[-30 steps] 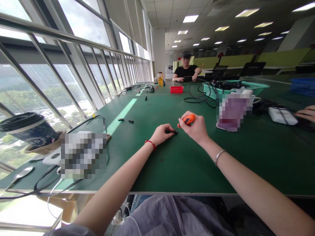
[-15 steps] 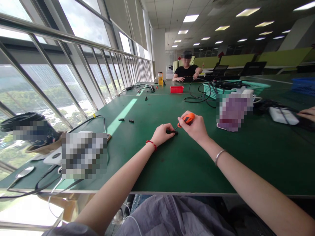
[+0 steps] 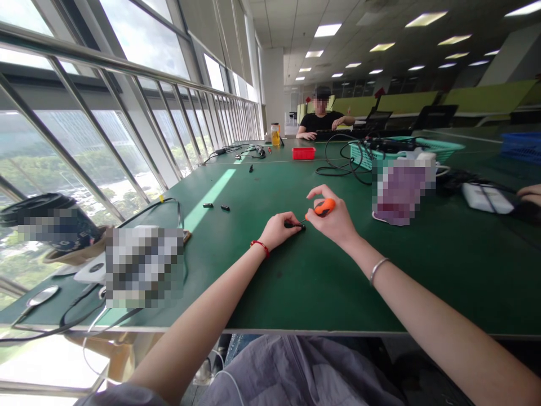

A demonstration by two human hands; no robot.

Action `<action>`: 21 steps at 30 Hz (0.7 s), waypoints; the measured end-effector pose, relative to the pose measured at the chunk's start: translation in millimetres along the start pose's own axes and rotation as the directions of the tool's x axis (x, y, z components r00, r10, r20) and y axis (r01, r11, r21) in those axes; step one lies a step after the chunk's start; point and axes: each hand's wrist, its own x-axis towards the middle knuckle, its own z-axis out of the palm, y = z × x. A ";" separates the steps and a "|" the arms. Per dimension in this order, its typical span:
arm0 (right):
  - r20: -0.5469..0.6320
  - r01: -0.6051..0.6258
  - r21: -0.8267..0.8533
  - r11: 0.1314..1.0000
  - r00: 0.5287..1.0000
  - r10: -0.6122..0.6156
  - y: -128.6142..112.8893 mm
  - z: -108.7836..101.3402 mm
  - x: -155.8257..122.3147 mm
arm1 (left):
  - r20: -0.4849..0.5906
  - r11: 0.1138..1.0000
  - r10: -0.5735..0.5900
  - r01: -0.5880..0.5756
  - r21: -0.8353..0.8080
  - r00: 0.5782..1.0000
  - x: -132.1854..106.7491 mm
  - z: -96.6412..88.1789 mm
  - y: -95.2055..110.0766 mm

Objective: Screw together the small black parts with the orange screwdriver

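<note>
Right hand (image 3: 336, 223) index finger has lifted off orange screwdriver (image 3: 324, 207), other fingers grasping it, likely a regrip mid-turn. Tip meets small black part (image 3: 298, 226), pinched by left hand (image 3: 279, 228), mid-table (image 3: 296, 282).

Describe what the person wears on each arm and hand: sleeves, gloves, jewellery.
Both forearms are bare, with no sleeves or gloves in view. The left hand has a thin red cord bracelet at its wrist; the right hand has a slim silver bangle.
</note>
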 end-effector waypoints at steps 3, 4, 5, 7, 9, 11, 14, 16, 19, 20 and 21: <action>-0.035 -0.031 -0.004 1.000 0.999 0.031 1.0 0.3 1.1 | 0.001 1.000 -0.001 0.001 -0.012 1.000 0.2 0.5 -1.1; -0.046 -0.038 -0.001 0.999 0.998 0.038 1.6 0.4 1.5 | 0.002 1.000 -0.004 0.004 -0.017 1.000 0.2 0.7 -1.5; -0.052 -0.040 0.005 0.999 0.998 0.040 2.4 0.6 1.8 | 0.002 1.000 -0.008 0.008 -0.020 1.000 0.3 0.8 -1.7; -0.055 -0.021 0.012 1.000 0.998 0.022 4.2 1.0 2.1 | 0.000 1.000 -0.013 0.013 -0.024 1.000 0.3 0.8 -1.4; -0.059 0.018 -0.002 1.000 0.998 -0.018 6.2 1.4 1.8 | -0.005 1.000 -0.014 0.014 -0.027 1.000 0.3 0.4 -0.4; -0.062 0.052 -0.023 0.998 0.997 -0.054 7.7 1.6 1.2 | -0.010 1.000 -0.017 0.017 -0.024 1.000 0.4 0.0 0.6; -0.054 0.057 -0.045 0.997 0.997 -0.060 8.1 1.4 0.6 | -0.015 0.999 -0.031 0.031 -0.025 0.999 0.6 0.2 0.9; -0.059 0.051 -0.066 0.997 0.997 -0.055 7.1 0.9 0.9 | -0.019 0.999 -0.040 0.040 -0.024 0.999 0.4 1.1 0.6; -0.075 0.058 -0.068 0.996 0.995 -0.063 5.3 0.9 1.6 | -0.033 0.998 -0.055 0.055 -0.010 0.998 -0.7 2.5 1.4; -0.074 0.058 -0.056 0.997 0.995 -0.062 5.2 1.3 1.7 | -0.040 0.998 -0.062 0.062 -0.003 0.997 -1.2 2.9 2.0; -0.069 0.057 -0.039 0.998 0.996 -0.060 5.4 2.1 1.6 | -0.045 0.998 -0.068 0.068 0.002 0.997 -1.7 3.1 2.8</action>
